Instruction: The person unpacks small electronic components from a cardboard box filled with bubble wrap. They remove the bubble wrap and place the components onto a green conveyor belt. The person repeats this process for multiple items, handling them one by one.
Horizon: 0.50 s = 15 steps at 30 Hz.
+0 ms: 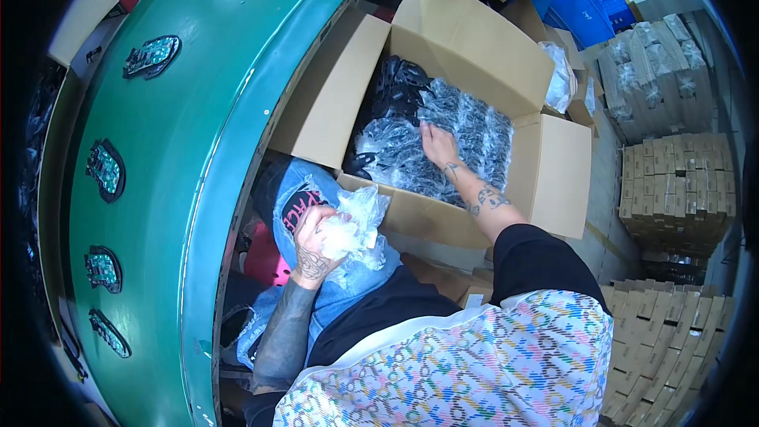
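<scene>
My left hand (315,239) is closed on a bunch of crumpled clear plastic bags (360,225), held over my lap beside the green conveyor. My right hand (437,145) reaches down into an open cardboard box (466,39). Its fingers rest on the packed black parts in clear bags (474,138) that fill the box. Whether the right hand grips one of the bagged parts cannot be told.
A green conveyor belt (190,150) curves along my left, carrying several green circuit boards (105,169). Stacks of small cardboard boxes (676,182) stand at right. Blue crates (581,4) and more cartons sit behind the open box.
</scene>
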{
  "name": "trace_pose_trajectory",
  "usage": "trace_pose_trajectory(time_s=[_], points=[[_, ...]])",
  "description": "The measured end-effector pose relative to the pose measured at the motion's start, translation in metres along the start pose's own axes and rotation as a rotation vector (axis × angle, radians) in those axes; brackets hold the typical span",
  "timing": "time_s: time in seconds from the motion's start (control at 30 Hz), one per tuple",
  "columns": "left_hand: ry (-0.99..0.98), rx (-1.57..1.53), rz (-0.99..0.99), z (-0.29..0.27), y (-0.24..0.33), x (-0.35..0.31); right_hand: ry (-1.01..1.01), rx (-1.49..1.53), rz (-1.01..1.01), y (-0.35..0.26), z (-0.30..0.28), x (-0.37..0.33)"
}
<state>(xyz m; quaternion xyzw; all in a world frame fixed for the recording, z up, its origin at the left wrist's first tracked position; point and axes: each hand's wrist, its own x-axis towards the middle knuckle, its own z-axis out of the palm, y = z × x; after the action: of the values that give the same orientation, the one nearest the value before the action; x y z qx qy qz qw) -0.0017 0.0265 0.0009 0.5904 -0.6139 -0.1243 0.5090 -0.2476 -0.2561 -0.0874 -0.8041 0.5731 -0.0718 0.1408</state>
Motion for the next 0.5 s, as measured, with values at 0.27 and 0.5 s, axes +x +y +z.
trace_pose_trajectory(time_s=[0.27, 0.5], points=[[-0.007, -0.008, 0.011, 0.006, 0.003, 0.005, 0.104, 0.187, 0.165, -0.019, 0.027, 0.012], [0.012, -0.018, -0.033, 0.003, 0.001, -0.001, -0.092, 0.260, 0.074, -0.048, 0.016, 0.016]])
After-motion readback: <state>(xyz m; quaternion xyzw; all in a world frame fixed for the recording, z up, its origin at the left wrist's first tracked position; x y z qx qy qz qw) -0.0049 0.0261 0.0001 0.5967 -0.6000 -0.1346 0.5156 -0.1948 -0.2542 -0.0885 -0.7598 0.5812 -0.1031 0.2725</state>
